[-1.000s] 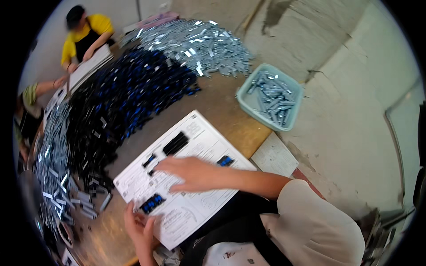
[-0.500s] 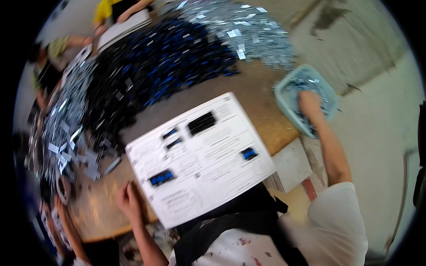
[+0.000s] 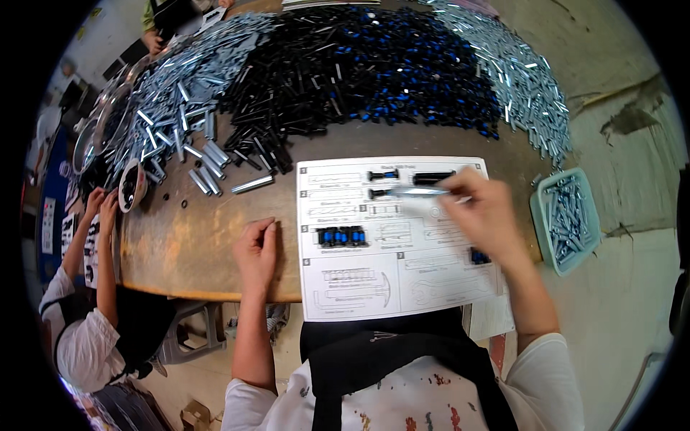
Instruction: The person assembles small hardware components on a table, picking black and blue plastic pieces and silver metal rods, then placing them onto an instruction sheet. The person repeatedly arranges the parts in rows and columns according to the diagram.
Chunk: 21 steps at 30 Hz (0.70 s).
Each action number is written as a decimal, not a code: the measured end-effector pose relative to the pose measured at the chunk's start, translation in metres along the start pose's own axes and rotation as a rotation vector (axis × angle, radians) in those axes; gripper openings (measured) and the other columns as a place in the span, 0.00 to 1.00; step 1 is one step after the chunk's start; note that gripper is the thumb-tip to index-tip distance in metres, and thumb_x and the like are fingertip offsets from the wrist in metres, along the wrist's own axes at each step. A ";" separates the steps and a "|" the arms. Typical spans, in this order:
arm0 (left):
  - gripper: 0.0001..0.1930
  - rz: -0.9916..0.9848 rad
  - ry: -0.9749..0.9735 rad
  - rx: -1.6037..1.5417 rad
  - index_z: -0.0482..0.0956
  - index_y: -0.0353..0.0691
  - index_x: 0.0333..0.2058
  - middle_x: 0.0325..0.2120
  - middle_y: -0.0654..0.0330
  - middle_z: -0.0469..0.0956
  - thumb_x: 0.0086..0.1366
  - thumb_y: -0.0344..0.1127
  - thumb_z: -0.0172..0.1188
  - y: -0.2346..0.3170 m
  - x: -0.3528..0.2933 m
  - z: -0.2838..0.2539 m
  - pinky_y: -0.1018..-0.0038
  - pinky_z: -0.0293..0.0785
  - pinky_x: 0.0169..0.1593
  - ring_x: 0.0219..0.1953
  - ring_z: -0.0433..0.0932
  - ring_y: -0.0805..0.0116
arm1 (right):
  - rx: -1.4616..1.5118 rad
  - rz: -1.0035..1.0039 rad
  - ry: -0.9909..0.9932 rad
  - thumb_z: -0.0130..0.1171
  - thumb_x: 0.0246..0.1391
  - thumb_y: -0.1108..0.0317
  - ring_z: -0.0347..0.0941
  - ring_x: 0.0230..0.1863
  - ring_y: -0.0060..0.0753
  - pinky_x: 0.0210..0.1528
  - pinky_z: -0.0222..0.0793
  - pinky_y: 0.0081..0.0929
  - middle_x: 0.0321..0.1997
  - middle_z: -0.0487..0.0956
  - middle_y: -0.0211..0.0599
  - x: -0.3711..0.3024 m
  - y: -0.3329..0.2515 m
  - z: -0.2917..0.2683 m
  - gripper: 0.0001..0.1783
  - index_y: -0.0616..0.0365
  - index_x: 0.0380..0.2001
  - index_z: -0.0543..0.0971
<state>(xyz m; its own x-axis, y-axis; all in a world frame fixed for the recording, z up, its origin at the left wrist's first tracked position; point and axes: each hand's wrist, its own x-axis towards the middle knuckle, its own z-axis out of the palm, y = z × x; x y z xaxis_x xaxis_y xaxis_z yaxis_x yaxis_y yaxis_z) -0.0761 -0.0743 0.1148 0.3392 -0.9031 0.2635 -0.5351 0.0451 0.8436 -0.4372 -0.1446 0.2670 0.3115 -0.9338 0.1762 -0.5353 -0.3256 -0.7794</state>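
Observation:
Over the upper right of a white printed card (image 3: pixel 352 287) is my right hand (image 3: pixel 478 212), its fingers pinched on a slim silver bolt (image 3: pixel 413 192), blurred by motion. The bolt lies level beside a short black-and-blue bolt (image 3: pixel 377 193) on the card. Also on the card are another black-and-blue bolt (image 3: pixel 383 174), a group of black pieces (image 3: pixel 430 177) partly behind my hand, a black-and-blue row (image 3: pixel 341 236) and a small black-and-blue piece (image 3: pixel 479 256) near my right wrist. My left hand (image 3: pixel 256 250) rests in a loose fist at the table's edge, left of the card.
A pale green basket (image 3: pixel 535 223) of silver bolts stands at right. Heaps of silver tubes (image 3: pixel 180 93), black tubes (image 3: pixel 287 86), black-and-blue bolts (image 3: pixel 417 72) and silver bolts (image 3: pixel 532 93) line the table's far side. A co-worker's hands (image 3: pixel 100 205) are at left by a bowl (image 3: pixel 133 185).
My right hand has left the basket and come over the card with a silver bolt. The head view has turned; my left hand stays in a fist beside the card.

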 end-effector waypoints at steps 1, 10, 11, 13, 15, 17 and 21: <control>0.06 0.023 0.013 -0.005 0.83 0.34 0.38 0.29 0.58 0.80 0.65 0.29 0.62 0.004 0.001 0.000 0.78 0.72 0.35 0.29 0.76 0.73 | 0.073 -0.114 -0.010 0.64 0.51 0.74 0.81 0.33 0.29 0.34 0.75 0.25 0.30 0.81 0.38 0.009 0.000 0.032 0.07 0.63 0.33 0.78; 0.06 -0.030 0.021 -0.039 0.83 0.34 0.38 0.31 0.56 0.81 0.65 0.29 0.61 0.000 -0.005 -0.014 0.76 0.73 0.37 0.32 0.77 0.71 | -0.192 -0.239 -0.188 0.63 0.51 0.69 0.78 0.26 0.43 0.30 0.72 0.38 0.25 0.80 0.39 0.032 0.006 0.134 0.05 0.58 0.28 0.77; 0.06 -0.044 0.009 -0.059 0.83 0.34 0.38 0.32 0.55 0.81 0.65 0.29 0.61 0.001 -0.001 -0.008 0.76 0.73 0.38 0.32 0.77 0.70 | -0.210 -0.265 -0.175 0.62 0.51 0.69 0.78 0.27 0.44 0.30 0.72 0.39 0.26 0.80 0.39 0.034 0.009 0.131 0.05 0.57 0.29 0.77; 0.07 -0.037 0.003 -0.027 0.82 0.33 0.38 0.32 0.55 0.81 0.65 0.29 0.60 0.007 0.001 -0.005 0.75 0.73 0.39 0.33 0.78 0.69 | -0.255 -0.309 -0.180 0.60 0.51 0.68 0.78 0.29 0.46 0.31 0.73 0.41 0.27 0.80 0.40 0.032 0.017 0.131 0.04 0.57 0.28 0.77; 0.08 -0.010 -0.002 0.000 0.82 0.31 0.38 0.31 0.55 0.80 0.66 0.30 0.59 0.014 0.001 0.002 0.73 0.73 0.40 0.34 0.78 0.67 | -0.359 -0.319 -0.196 0.59 0.51 0.67 0.78 0.29 0.46 0.30 0.73 0.40 0.29 0.79 0.39 0.031 0.038 0.136 0.05 0.55 0.27 0.78; 0.08 -0.047 -0.029 -0.023 0.81 0.30 0.40 0.32 0.53 0.80 0.66 0.28 0.58 0.008 -0.001 0.003 0.72 0.74 0.42 0.36 0.78 0.65 | -0.514 -0.347 -0.249 0.57 0.53 0.65 0.78 0.28 0.44 0.28 0.73 0.39 0.30 0.78 0.38 0.035 0.042 0.142 0.06 0.54 0.27 0.78; 0.09 -0.036 -0.012 -0.102 0.81 0.28 0.41 0.35 0.55 0.78 0.68 0.28 0.57 -0.026 -0.005 -0.003 0.73 0.73 0.43 0.38 0.76 0.68 | -0.403 -0.421 -0.051 0.57 0.52 0.67 0.78 0.26 0.40 0.26 0.72 0.41 0.28 0.77 0.37 0.037 0.033 0.095 0.04 0.53 0.29 0.77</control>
<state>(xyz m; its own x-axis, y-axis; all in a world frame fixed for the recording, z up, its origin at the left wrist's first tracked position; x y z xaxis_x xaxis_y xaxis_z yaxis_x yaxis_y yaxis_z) -0.0616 -0.0694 0.0931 0.3470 -0.9100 0.2270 -0.4412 0.0552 0.8957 -0.3688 -0.1753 0.1909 0.5940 -0.7069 0.3840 -0.6107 -0.7070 -0.3566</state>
